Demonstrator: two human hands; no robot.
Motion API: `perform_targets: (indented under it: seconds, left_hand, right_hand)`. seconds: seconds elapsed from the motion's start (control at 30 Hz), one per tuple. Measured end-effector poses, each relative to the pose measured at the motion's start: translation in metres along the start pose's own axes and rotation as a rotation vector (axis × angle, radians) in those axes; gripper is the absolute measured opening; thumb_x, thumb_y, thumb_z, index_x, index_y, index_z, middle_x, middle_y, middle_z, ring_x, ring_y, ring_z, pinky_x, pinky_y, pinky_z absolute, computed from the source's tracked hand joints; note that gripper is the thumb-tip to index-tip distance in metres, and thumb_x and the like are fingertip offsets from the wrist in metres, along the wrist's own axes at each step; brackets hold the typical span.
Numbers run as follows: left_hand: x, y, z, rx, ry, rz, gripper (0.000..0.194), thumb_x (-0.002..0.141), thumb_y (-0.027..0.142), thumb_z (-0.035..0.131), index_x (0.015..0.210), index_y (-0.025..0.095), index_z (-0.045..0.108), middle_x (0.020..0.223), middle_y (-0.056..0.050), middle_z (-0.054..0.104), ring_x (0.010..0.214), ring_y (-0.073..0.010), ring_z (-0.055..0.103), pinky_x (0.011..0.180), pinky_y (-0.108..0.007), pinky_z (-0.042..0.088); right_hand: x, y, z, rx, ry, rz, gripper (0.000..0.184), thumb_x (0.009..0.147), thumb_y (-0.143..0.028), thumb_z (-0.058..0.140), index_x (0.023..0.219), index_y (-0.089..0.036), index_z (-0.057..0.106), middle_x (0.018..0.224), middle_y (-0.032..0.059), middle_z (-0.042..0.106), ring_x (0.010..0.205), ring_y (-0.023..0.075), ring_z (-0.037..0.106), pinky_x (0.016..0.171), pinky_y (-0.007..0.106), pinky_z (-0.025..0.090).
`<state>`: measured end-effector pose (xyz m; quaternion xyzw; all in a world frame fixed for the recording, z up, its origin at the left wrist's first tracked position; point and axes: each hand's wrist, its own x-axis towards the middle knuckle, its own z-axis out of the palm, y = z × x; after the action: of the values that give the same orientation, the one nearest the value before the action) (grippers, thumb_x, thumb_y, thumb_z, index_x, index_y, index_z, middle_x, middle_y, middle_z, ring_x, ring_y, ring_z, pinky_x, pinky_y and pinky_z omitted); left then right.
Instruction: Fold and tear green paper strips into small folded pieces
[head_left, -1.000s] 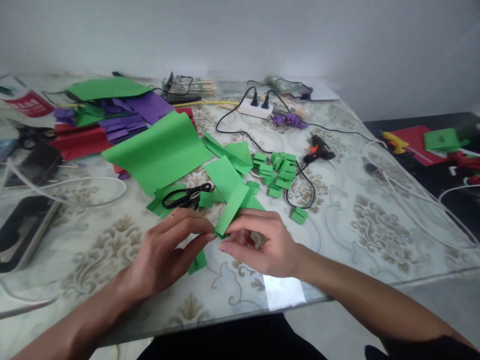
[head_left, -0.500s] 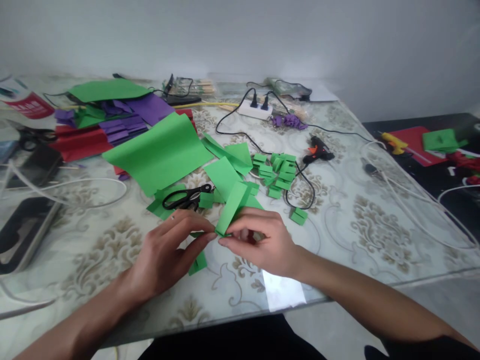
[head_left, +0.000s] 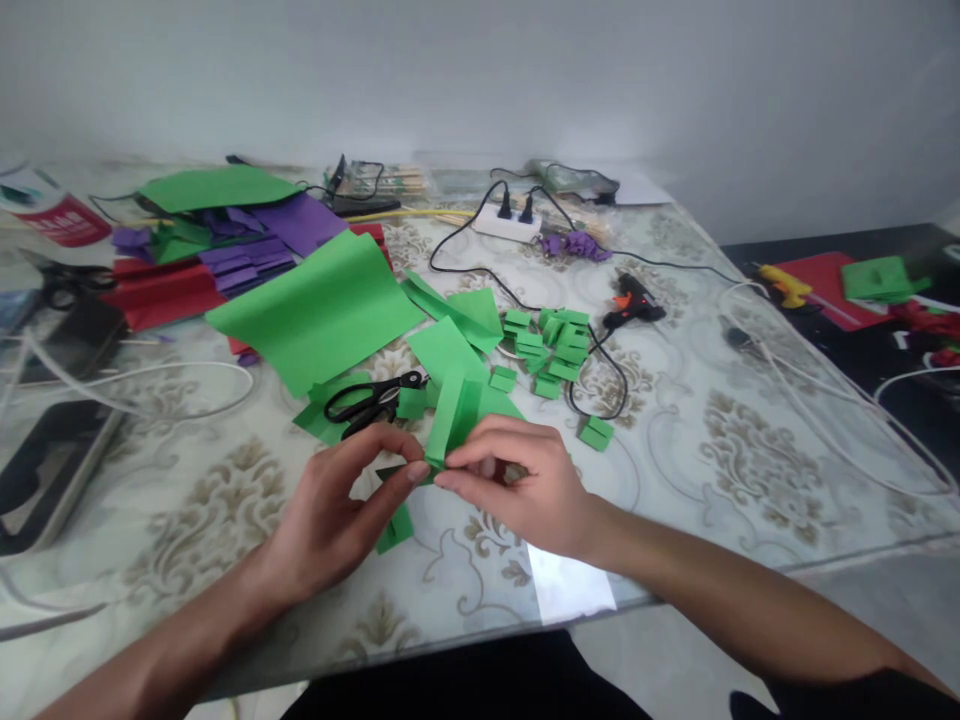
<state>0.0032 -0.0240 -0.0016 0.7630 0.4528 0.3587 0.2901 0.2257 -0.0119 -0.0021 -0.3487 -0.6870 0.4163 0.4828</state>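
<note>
Between my two hands is a green paper strip [head_left: 448,418], folded at its lower end and standing up from my fingertips. My left hand [head_left: 341,500] pinches the fold from the left with thumb and forefinger. From the right, my right hand [head_left: 525,478] grips the same fold, its other fingers curled. Just beyond my left hand lie black-handled scissors [head_left: 367,403], partly over green paper scraps. A small green piece [head_left: 395,530] rests under my left hand. Several small folded green pieces [head_left: 551,345] are heaped beyond my right hand, and one lone folded piece [head_left: 597,432] lies nearer.
A large green sheet [head_left: 322,310] lies left of centre, with purple and red paper behind it. At the back are a white power strip [head_left: 507,222] and cables. A black glue gun [head_left: 634,302] lies right. A phone [head_left: 56,470] and white cables are on the left.
The green strip has swung a little left and more upright between my fingertips. My left fingers have shifted slightly at the fold. Both hands keep their grip.
</note>
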Motion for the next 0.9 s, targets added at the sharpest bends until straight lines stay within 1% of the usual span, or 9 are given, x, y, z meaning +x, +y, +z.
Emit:
perform_targets:
  seconds: [0.1, 0.2, 0.33, 0.47, 0.57, 0.63, 0.7, 0.8, 0.9]
  left_hand:
    - [0.000, 0.001, 0.001, 0.002, 0.007, -0.009, 0.004, 0.100, 0.025, 0.067, 0.098, 0.021, 0.065, 0.087, -0.001, 0.072, 0.077, -0.0157, 0.068, 0.067, -0.025, 0.056]
    - [0.000, 0.002, 0.002, 0.000, 0.027, -0.005, 0.003, 0.100, 0.024, 0.066, 0.098, 0.022, 0.065, 0.086, 0.000, 0.072, 0.075, -0.0150, 0.069, 0.066, -0.024, 0.055]
    - [-0.002, 0.000, 0.004, -0.021, 0.021, -0.013, 0.001, 0.100, 0.023, 0.065, 0.100, 0.023, 0.065, 0.088, 0.000, 0.071, 0.077, -0.0160, 0.069, 0.068, -0.025, 0.056]
    - [-0.005, -0.004, 0.006, -0.043, 0.049, -0.024, 0.007, 0.098, 0.023, 0.068, 0.104, 0.023, 0.065, 0.092, -0.001, 0.072, 0.084, -0.0171, 0.070, 0.074, -0.027, 0.058]
    - [-0.004, -0.004, 0.006, -0.040, 0.088, -0.041, 0.010, 0.095, 0.024, 0.073, 0.103, 0.023, 0.067, 0.092, -0.002, 0.073, 0.085, -0.0181, 0.072, 0.077, -0.029, 0.059]
    - [-0.002, -0.002, 0.004, -0.055, 0.103, -0.055, 0.008, 0.095, 0.025, 0.073, 0.101, 0.023, 0.069, 0.092, -0.002, 0.074, 0.084, -0.0187, 0.072, 0.076, -0.030, 0.060]
    - [0.002, 0.001, 0.001, -0.116, 0.106, -0.078, 0.007, 0.094, 0.027, 0.074, 0.098, 0.023, 0.070, 0.090, -0.003, 0.075, 0.082, -0.0192, 0.072, 0.073, -0.030, 0.061]
    - [0.007, 0.005, -0.002, -0.251, 0.062, -0.147, 0.012, 0.094, 0.033, 0.076, 0.094, 0.022, 0.071, 0.086, -0.004, 0.074, 0.078, -0.0189, 0.071, 0.068, -0.029, 0.060]
    - [0.011, 0.006, -0.004, -0.363, -0.012, -0.210, 0.015, 0.094, 0.036, 0.075, 0.093, 0.021, 0.072, 0.084, -0.003, 0.071, 0.074, -0.0171, 0.068, 0.063, -0.026, 0.057]
  right_hand:
    - [0.000, 0.000, 0.001, 0.045, -0.004, 0.120, 0.007, 0.085, -0.024, 0.084, 0.085, -0.017, 0.080, 0.074, 0.0005, 0.066, 0.055, 0.0085, 0.056, 0.049, 0.021, 0.044]
    - [0.000, 0.000, 0.002, 0.086, -0.006, 0.174, 0.007, 0.084, -0.024, 0.083, 0.084, -0.018, 0.080, 0.072, -0.0003, 0.065, 0.055, 0.0085, 0.056, 0.049, 0.021, 0.044]
    - [-0.001, 0.000, 0.002, 0.072, -0.003, 0.153, 0.007, 0.085, -0.025, 0.083, 0.084, -0.018, 0.080, 0.073, 0.0006, 0.066, 0.056, 0.0091, 0.057, 0.050, 0.022, 0.045]
    - [-0.002, 0.000, 0.002, 0.054, 0.005, 0.091, 0.006, 0.087, -0.024, 0.082, 0.085, -0.018, 0.079, 0.074, 0.0009, 0.066, 0.055, 0.0091, 0.057, 0.049, 0.022, 0.045]
    - [-0.002, -0.001, 0.000, 0.027, -0.026, 0.074, 0.007, 0.089, -0.025, 0.079, 0.087, -0.018, 0.079, 0.074, 0.0011, 0.067, 0.055, 0.0089, 0.057, 0.048, 0.021, 0.044]
    - [-0.002, -0.003, -0.001, -0.010, -0.068, 0.057, 0.008, 0.092, -0.025, 0.075, 0.090, -0.017, 0.079, 0.075, 0.0016, 0.068, 0.053, 0.0085, 0.056, 0.046, 0.021, 0.043]
    - [-0.001, -0.004, -0.003, -0.086, -0.096, -0.018, 0.011, 0.095, -0.023, 0.069, 0.096, -0.017, 0.079, 0.076, 0.0021, 0.068, 0.052, 0.0084, 0.054, 0.046, 0.022, 0.043]
    - [-0.001, -0.004, -0.007, -0.308, -0.080, -0.231, 0.016, 0.096, -0.017, 0.063, 0.102, -0.017, 0.078, 0.076, 0.0030, 0.065, 0.057, 0.0114, 0.055, 0.053, 0.026, 0.048]
    - [0.001, -0.003, -0.009, -0.521, -0.060, -0.403, 0.017, 0.094, -0.012, 0.063, 0.098, -0.017, 0.078, 0.083, 0.0077, 0.065, 0.075, 0.0191, 0.063, 0.069, 0.035, 0.055]
